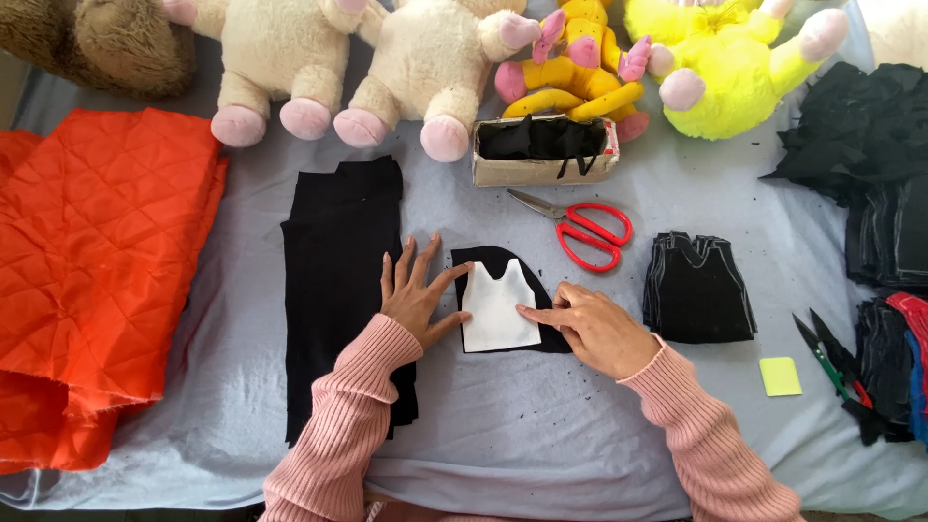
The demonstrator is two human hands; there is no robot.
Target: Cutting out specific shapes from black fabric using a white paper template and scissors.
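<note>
My left hand (pixel 418 295) lies flat, fingers spread, and my right hand (pixel 590 329) presses the white template (pixel 498 307) onto uncut black cloth (pixel 483 259), a stack of cut pieces (pixel 698 288) done beside.

Table was pretty crowded. Open grey sheet (pixel 522 425) sat in front of the 2 hands, so plenty of room there. Left side was blocked by the orange quilted fabric (pixel 97 261) and the long black cloth strip (pixel 338 280). Straight ahead, red scissors (pixel 590 232) and a cardboard box (pixel 543 153) stood in the way, plush toys (pixel 425 58) behind. Right side had a stack of cut black pieces (pixel 698 288), with a narrow gap before it.
</note>
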